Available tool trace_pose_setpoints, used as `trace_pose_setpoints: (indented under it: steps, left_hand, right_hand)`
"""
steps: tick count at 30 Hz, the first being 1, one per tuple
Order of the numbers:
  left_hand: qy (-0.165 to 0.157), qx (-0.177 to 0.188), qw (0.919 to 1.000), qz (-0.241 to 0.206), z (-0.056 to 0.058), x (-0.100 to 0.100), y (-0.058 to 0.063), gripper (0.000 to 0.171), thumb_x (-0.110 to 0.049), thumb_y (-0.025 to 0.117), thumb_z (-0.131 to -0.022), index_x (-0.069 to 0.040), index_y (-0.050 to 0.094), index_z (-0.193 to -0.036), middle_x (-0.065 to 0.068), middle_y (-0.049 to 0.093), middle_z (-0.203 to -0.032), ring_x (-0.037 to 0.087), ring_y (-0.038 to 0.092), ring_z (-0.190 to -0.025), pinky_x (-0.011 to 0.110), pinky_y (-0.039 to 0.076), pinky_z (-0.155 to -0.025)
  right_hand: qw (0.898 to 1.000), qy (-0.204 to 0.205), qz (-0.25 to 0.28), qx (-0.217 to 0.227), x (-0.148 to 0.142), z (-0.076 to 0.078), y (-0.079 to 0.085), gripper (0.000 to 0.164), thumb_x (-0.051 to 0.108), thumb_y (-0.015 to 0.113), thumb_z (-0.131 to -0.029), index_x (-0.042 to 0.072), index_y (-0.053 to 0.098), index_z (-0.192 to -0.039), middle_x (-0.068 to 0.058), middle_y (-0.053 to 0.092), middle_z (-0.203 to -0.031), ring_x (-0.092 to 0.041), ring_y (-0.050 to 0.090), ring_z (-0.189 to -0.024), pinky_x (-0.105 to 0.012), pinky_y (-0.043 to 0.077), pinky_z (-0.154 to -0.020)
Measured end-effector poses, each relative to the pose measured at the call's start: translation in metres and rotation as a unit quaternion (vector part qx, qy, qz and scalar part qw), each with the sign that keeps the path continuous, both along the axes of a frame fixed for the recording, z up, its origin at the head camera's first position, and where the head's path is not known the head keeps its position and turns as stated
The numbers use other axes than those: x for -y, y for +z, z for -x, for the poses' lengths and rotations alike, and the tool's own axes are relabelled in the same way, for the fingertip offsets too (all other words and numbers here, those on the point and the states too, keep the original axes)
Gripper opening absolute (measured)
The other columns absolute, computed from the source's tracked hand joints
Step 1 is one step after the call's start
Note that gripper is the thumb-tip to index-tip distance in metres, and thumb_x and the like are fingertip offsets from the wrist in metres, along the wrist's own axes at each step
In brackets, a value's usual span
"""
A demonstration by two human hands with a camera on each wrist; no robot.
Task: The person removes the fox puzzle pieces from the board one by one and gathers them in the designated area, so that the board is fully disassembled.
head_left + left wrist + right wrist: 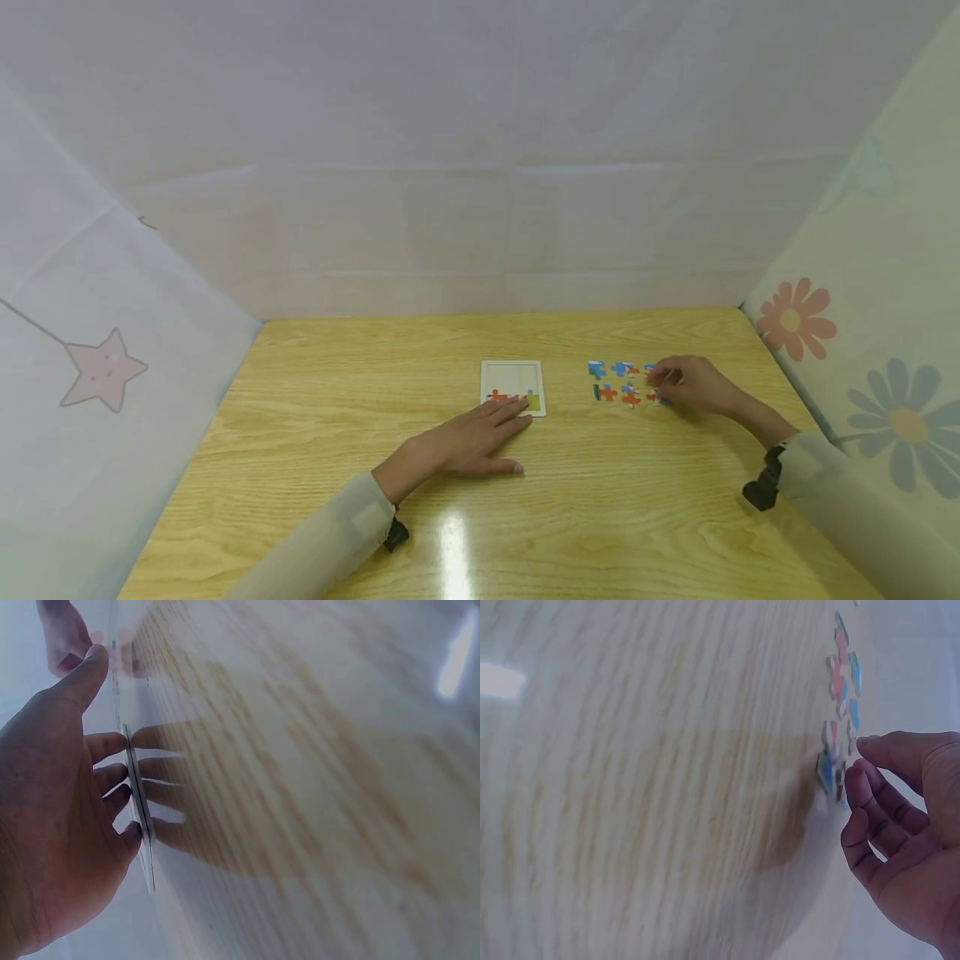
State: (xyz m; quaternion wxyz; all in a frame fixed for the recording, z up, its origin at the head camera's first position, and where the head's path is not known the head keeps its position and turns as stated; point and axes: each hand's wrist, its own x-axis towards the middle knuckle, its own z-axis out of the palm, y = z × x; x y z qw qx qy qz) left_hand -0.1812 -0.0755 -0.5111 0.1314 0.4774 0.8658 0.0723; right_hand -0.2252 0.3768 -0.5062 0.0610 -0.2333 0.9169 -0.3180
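Note:
My left hand rests with its fingers spread over the lower edge of a square puzzle board. In the left wrist view its fingertips touch the thin board from above. Red and green puzzle pieces lie in the board's lower part, partly covered by the fingers. My right hand is over the right end of a group of loose jigsaw pieces. In the right wrist view its thumb and bent fingers stand slightly apart, right beside a blue piece, and nothing shows between the tips.
The loose pieces, blue ones among them, form two rows right of the board. All lies on a wooden table. A pale cloth wall stands behind it, with side walls bearing a star and flowers.

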Motion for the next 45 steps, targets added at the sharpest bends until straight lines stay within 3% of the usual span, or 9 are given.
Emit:
trace_pose_setpoints:
  steps: [6, 12, 19, 29, 45]
  left_hand:
    - [0.002, 0.002, 1.0000, 0.003, -0.001, -0.001, 0.001, 0.083, -0.063, 0.045, -0.108, -0.012, 0.025, -0.170, 0.010, 0.009, -0.179, 0.024, 0.010, -0.165, 0.043, 0.016, -0.133]
    - [0.003, -0.006, 1.0000, 0.004, -0.002, -0.002, 0.000, 0.082, -0.064, 0.045, -0.108, -0.013, 0.026, -0.170, 0.009, 0.010, -0.179, 0.023, 0.010, -0.165, 0.043, 0.015, -0.133]
    - [-0.002, -0.010, 0.9999, 0.001, -0.004, -0.003, 0.000, 0.083, -0.063, 0.046, -0.108, -0.012, 0.025, -0.170, 0.012, 0.011, -0.178, 0.026, 0.012, -0.164, 0.044, 0.017, -0.133]
    - [-0.006, -0.014, 0.9998, 0.013, -0.010, -0.008, 0.002, 0.086, -0.067, 0.042, -0.107, -0.011, 0.022, -0.170, 0.012, 0.008, -0.178, 0.029, 0.008, -0.165, 0.045, 0.019, -0.132]
    - [0.008, -0.019, 0.9992, 0.034, -0.020, -0.012, 0.001, 0.089, -0.071, 0.040, -0.106, -0.013, 0.019, -0.171, 0.013, 0.004, -0.179, 0.029, 0.008, -0.165, 0.047, 0.022, -0.131]
  right_hand:
    - [0.999, 0.024, 0.022, -0.010, 0.015, 0.004, 0.004, 0.014, 0.000, 0.075, -0.097, 0.001, 0.077, -0.111, -0.006, 0.075, -0.098, -0.016, 0.071, -0.082, -0.028, 0.059, -0.067]
    - [0.998, 0.044, 0.050, 0.012, 0.036, 0.010, 0.008, 0.014, 0.002, 0.071, -0.100, -0.001, 0.075, -0.114, -0.009, 0.074, -0.098, -0.020, 0.071, -0.083, -0.031, 0.060, -0.059]
    - [0.997, 0.064, 0.044, 0.008, 0.067, 0.020, 0.013, 0.015, 0.001, 0.072, -0.099, 0.000, 0.075, -0.114, -0.010, 0.075, -0.102, -0.018, 0.069, -0.088, -0.029, 0.059, -0.073]
    - [0.993, 0.096, 0.061, 0.040, 0.116, 0.031, 0.015, 0.018, 0.001, 0.071, -0.100, -0.003, 0.075, -0.117, -0.016, 0.076, -0.107, -0.018, 0.069, -0.089, -0.028, 0.058, -0.073]
    - [0.984, 0.160, 0.061, 0.053, 0.178, 0.049, 0.011, 0.019, 0.004, 0.068, -0.103, -0.001, 0.075, -0.120, -0.014, 0.077, -0.110, -0.018, 0.071, -0.096, -0.032, 0.060, -0.083]
